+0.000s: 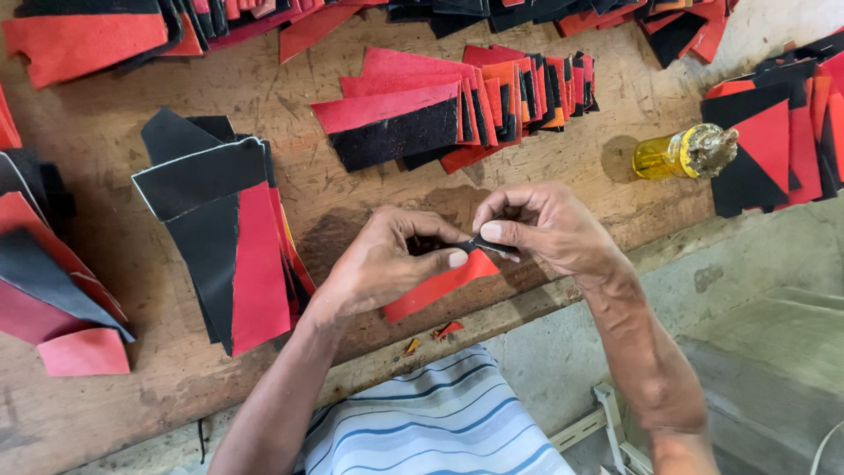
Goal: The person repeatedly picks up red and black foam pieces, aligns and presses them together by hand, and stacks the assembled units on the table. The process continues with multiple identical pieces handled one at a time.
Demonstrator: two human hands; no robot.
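My left hand point(387, 259) and my right hand point(541, 224) meet over the front edge of a worn wooden table point(290, 79). Together they pinch a red and black cut piece point(440, 286) of leather-like material. The left thumb presses on its red part, and the right thumb and fingers grip its black end. The red part hangs down toward the table edge. A stack of black and red cut pieces point(224, 233) lies just left of my left hand.
A fanned row of red and black pieces point(457, 105) lies behind my hands. More piles line the back edge, the far left point(44, 273) and the right point(782, 132). A yellow bottle point(681, 151) lies on its side at the right. Small red scraps point(447, 330) sit on the front edge.
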